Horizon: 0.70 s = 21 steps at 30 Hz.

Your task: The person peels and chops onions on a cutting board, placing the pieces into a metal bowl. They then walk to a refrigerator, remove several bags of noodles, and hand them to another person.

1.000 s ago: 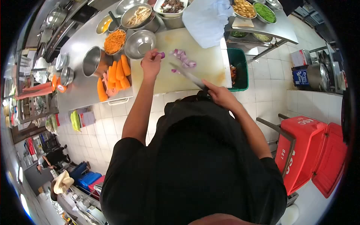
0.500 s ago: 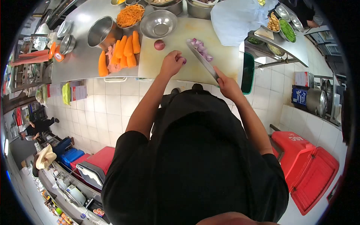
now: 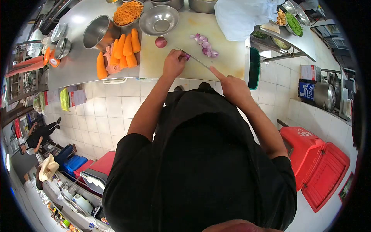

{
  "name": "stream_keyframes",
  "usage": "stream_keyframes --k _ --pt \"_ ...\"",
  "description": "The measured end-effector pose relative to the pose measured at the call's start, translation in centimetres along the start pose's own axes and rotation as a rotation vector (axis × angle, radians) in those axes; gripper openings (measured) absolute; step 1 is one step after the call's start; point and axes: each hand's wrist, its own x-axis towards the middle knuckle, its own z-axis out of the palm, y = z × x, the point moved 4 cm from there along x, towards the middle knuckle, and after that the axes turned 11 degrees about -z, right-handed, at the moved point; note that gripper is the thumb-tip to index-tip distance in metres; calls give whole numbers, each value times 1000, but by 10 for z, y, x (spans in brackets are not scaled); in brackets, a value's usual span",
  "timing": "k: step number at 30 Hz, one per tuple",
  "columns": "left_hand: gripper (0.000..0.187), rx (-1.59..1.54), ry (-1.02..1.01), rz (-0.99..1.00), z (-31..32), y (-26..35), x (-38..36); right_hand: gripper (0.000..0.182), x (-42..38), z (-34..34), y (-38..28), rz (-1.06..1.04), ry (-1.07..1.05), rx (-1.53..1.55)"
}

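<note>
My left hand [image 3: 174, 62] is closed on a small piece of purple onion [image 3: 187, 57] on the cutting board [image 3: 154, 65]. The knife [image 3: 197, 60] is in my right hand [image 3: 233, 87], its blade pointing up and left with the tip beside the held onion. My right index finger stretches along the top of the knife. Cut onion pieces [image 3: 206, 48] lie on the board, up and to the right of the blade. One whole purple onion [image 3: 160, 42] rests above my left hand.
Peeled carrots [image 3: 127, 46] lie left of the board beside a deep steel pot [image 3: 99, 32]. A metal bowl [image 3: 159, 20] and shredded carrot [image 3: 128, 13] stand behind. A plastic bag [image 3: 239, 19] lies at the board's back right; a green bin [image 3: 254, 69] is below its right edge.
The knife has moved left and down from the cut onion pieces to the onion in my left hand. Everything on the table appears shifted slightly left and up.
</note>
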Motion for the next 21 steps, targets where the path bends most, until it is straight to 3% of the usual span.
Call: stream_keyframes --k 4,8,11,16,19,21 --pt "16 0 27 33 2 -4 -2 80 18 32 14 -32 34 11" --pt "9 -16 41 13 -1 2 -1 77 30 41 13 -39 35 7" --pt "14 -6 -7 -8 2 -5 1 77 19 21 -2 13 20 -2" --pt "9 -54 84 35 3 -1 0 78 32 35 2 -34 88 15" --pt "10 -31 101 52 1 -6 -1 76 17 15 -15 14 -8 34" --pt "12 -25 85 43 7 -9 -6 76 26 45 -1 -21 83 54"
